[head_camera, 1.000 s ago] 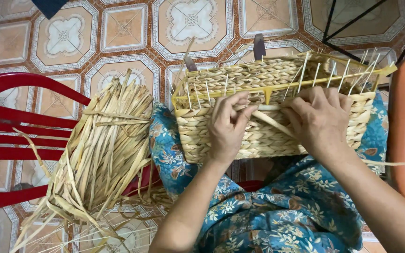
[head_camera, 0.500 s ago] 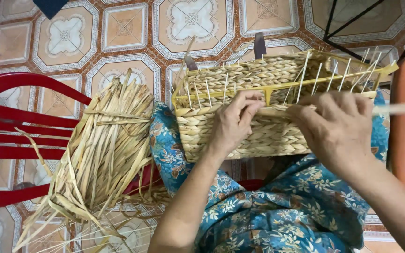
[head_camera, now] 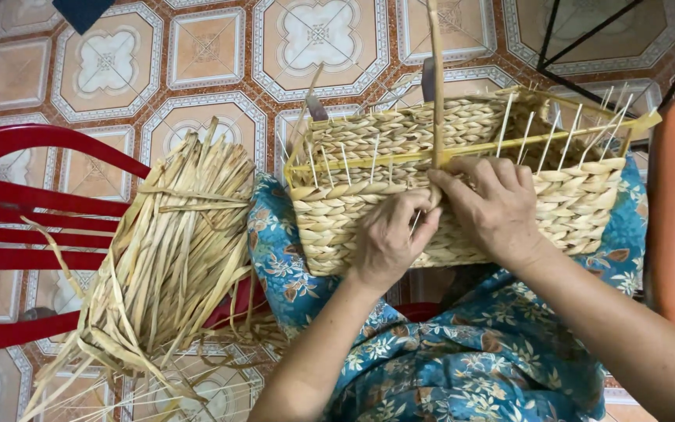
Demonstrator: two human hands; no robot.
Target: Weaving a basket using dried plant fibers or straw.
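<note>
A rectangular basket woven of pale, plaited straw-coloured fibre rests on the person's lap, tipped so that its near long wall faces the camera, with a thin yellow frame running along its rim and a row of pale upright spokes standing up from the unfinished edge. A single long flat strand of dried fibre rises straight up from the middle of the near wall and passes out of the top of the view. The left hand lies against the basket wall just below the rim, its fingers curled and pinching the foot of that strand. The right hand sits just beside it, touching it, with its fingers bent over the weave and their tips pressed at the same spot where the strand meets the wall; whether it grips the strand too cannot be told. The lap is covered by blue cloth printed with flowers and leaves. To the left, a loose bundle of long dried straw-coloured leaves leans across a red plastic chair. Everything stands on a floor of patterned orange and cream tiles.
</note>
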